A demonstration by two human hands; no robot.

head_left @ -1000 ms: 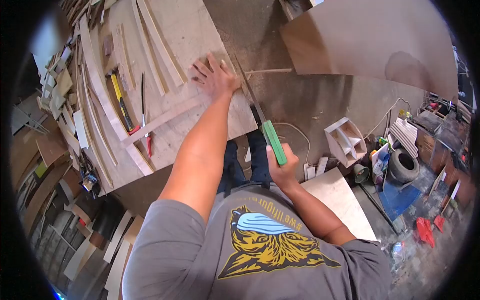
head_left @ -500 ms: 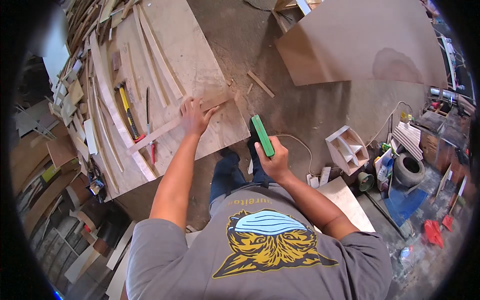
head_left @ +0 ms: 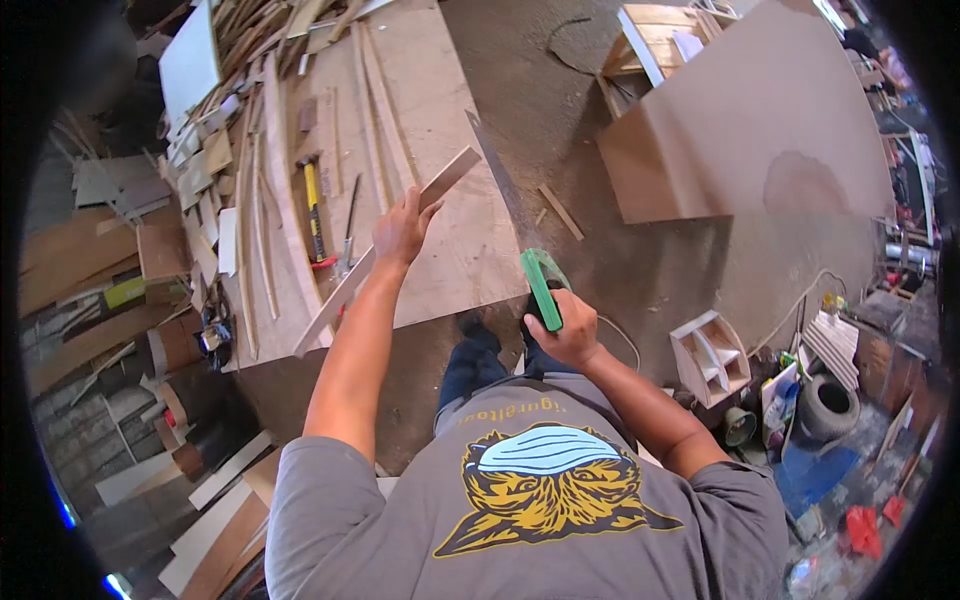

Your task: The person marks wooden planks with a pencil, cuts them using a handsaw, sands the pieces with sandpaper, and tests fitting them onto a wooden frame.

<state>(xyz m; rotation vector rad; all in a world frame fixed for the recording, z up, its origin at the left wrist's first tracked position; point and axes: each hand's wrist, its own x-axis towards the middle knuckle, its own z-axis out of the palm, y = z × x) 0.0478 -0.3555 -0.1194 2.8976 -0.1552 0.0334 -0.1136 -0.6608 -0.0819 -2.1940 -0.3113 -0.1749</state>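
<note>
My left hand (head_left: 402, 232) is closed around a thin wooden strip (head_left: 450, 175), which slants over the plywood-topped table (head_left: 450, 255). One end of the strip points up towards the far edge, and the other (head_left: 318, 330) reaches past the near edge. In my right hand (head_left: 567, 330) is the green handle (head_left: 541, 285) of a handsaw. Its blade (head_left: 497, 170) extends away along the table's right edge, apart from the strip. A yellow-and-black hammer (head_left: 314, 205) lies left of my left hand, beside a thin dark tool with a red handle (head_left: 345, 262).
Long wooden strips (head_left: 285, 190) and piled offcuts (head_left: 215, 150) cover the table's left side. A large brown panel (head_left: 740, 130) stands at the far right. On the floor are a small wooden box with dividers (head_left: 710, 360), a tire (head_left: 828, 407) and a cable (head_left: 625, 345).
The strip has turned steeper and looks raised from the table, still in my left hand. The saw blade, blurred before, now shows clearly beside the table edge. The whole view has shifted.
</note>
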